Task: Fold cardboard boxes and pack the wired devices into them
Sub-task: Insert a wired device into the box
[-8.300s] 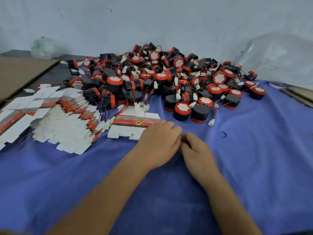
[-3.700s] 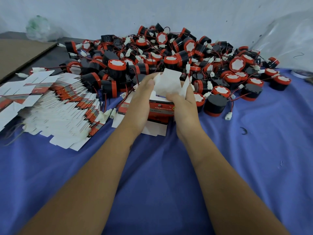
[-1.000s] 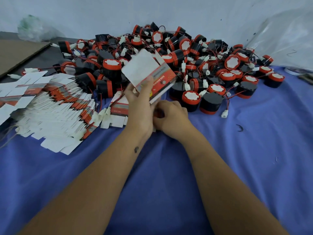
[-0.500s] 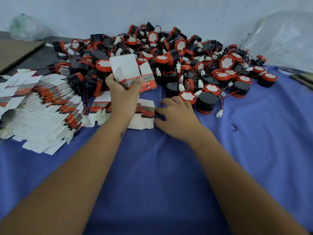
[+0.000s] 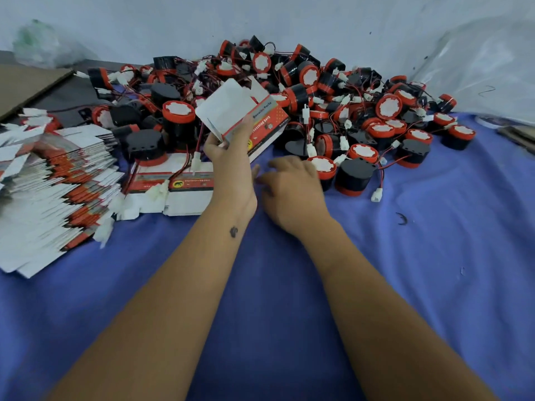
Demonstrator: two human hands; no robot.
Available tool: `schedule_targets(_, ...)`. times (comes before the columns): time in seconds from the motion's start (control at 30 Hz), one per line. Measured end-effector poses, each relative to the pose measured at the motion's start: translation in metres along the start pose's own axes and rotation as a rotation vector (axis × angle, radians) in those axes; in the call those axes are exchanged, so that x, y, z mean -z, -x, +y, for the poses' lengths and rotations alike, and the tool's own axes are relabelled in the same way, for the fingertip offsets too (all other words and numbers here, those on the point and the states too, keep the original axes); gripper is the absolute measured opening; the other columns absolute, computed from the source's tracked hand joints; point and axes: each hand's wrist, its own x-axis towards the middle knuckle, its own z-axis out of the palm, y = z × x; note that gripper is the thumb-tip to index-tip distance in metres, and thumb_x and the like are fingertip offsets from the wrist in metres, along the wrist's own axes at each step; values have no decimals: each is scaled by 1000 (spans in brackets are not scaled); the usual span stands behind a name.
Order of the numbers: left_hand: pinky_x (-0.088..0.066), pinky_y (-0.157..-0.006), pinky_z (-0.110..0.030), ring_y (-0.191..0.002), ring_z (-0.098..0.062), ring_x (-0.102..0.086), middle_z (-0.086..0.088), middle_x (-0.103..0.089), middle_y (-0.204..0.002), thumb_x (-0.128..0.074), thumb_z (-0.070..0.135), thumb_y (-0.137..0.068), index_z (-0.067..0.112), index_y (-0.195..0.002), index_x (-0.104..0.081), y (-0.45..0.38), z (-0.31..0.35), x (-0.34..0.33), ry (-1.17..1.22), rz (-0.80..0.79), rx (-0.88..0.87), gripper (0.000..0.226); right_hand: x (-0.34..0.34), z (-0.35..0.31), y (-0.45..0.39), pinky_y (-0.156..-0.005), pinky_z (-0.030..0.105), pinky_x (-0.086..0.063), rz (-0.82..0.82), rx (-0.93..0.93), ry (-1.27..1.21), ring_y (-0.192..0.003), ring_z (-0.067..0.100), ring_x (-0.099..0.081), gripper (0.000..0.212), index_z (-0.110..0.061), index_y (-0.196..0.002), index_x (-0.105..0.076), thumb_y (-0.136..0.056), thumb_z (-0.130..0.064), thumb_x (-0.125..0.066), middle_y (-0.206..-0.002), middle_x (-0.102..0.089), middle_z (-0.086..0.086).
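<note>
one camera on my head looks forward and down, close over the cloth (image 5: pixel 434 285), toward its far edge at the wall (image 5: pixel 173 18).

- Box (image 5: pixel 246 117): white panels, red band with pale dots, grey strip with dark lettering, yellow mark.
- Devices (image 5: pixel 341 91): black bodies, red rims, white face labels; red and black wires, white plugs.
- Flat box stack (image 5: pixel 52 183): white, red and grey stripes.
- Cloth (image 5: pixel 289 299): plain blue.
</note>
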Motion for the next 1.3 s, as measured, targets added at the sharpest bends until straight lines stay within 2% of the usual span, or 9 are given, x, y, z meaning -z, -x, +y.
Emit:
schedule_targets(0.17, -51, -100, -41, -116, -21, -62, -7, -62, -125, -76, 16, -85, 16, -132, -38, 2, -23, 8, -150, -79, -16, 60, 6, 39, 16, -99, 37, -19, 201, -327, -33, -129, 31, -35, 49, -23, -131, -58, -82, -16, -55, -136, -48, 7)
schedule_targets(0.33, -46, -81, -18, -101, 1, -60, 13, -64, -114, -81, 32, -79, 20, -127, -51, -9, -16, 31, -668, -179, -211, 58, 2, 54, 25, -104, 40, -17, 159, -424, 31, -128, 32, -33, 71, -21, -150, -35, -85, -35, -59, -136, -47, 7)
schedule_targets(0.5, -46, -77, -7, -94, 13, -58, 21, -61, -109, -83, 30, -77, 30, -119, -48, -4, -16, 37, -681, -233, -242, 54, 3, 53, 25, -102, 39, -14, 197, -475, -61, -125, 28, -32, 62, -22, -139, -47, -84, -46, -63, -127, -51, 0)
schedule_targets(0.63, -52, -98, -36, -116, -15, -63, 2, -67, -125, -83, 24, -69, 22, -127, -53, -5, -5, 40, -437, -428, -25, 66, 14, 41, 19, -99, 37, -23, 546, -588, -375, -120, 27, -40, 58, -20, -131, -54, -78, -34, -73, -124, -50, 4)
schedule_targets(0.73, -54, -85, -23, -109, -6, -64, 8, -66, -118, -87, 20, -65, 28, -119, -52, -3, -5, 42, -556, -389, -117, 64, 25, 29, 20, -97, 34, -34, 898, -619, -477, -116, 25, -47, 65, -12, -131, -53, -76, -33, -81, -127, -49, 9)
schedule_targets(0.8, -51, -80, -18, -105, -3, -61, 14, -62, -115, -89, 22, -68, 29, -117, -49, 1, -8, 39, -750, -323, -257, 64, 30, 24, 22, -97, 26, -32, 993, -555, -479, -114, 26, -48, 64, -8, -130, -54, -77, -33, -80, -127, -52, 11)
schedule_targets(0.93, -51, -86, -26, -109, -9, -59, 12, -60, -117, -87, 24, -71, 25, -126, -44, 2, -12, 38, -819, -330, -251, 70, 26, 10, 24, -92, 34, -39, 899, -279, -375, -108, 25, -50, 58, -3, -123, -58, -78, -32, -79, -120, -59, 14)
schedule_targets(1.1, -50, -70, -8, -91, 11, -61, 16, -61, -109, -77, 9, -82, 27, -129, -44, 2, -9, 38, -816, -432, -184, 60, 18, -6, 21, -74, 31, -54, 528, -125, -534, -109, 17, -52, 62, -14, -135, -50, -82, -32, -75, -128, -48, 8)
schedule_targets(1.3, -46, -78, -3, -93, 16, -58, 23, -60, -108, -69, 0, -84, 30, -130, -47, 0, -8, 40, -765, -424, -207, 60, 14, -2, 22, -78, 36, -54, 428, -87, -560, -103, 15, -54, 44, -14, -126, -58, -84, -18, -67, -123, -57, 1)
